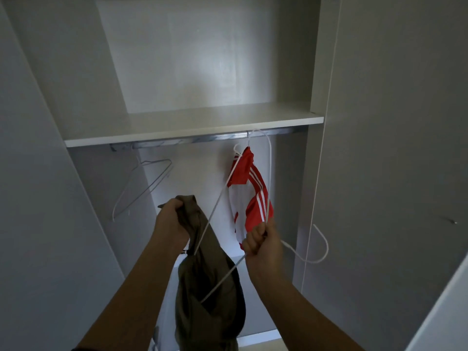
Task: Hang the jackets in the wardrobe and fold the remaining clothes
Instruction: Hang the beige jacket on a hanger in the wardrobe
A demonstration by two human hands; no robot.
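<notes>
I'm fitting the olive jacket (210,312), low centre of frame, onto a hanger. My left hand (172,221) clutches its top edge and my right hand (263,241) is fisted round the white hanger (215,206). Next, I judge, seat the wire in both shoulders, then hook the rail (177,141).

The rail (202,139) is left free between the empty wire hanger (144,187) at the left and the red-and-white jacket (249,188) at the right. Access from above is blocked by the shelf (192,131) just over it.
</notes>
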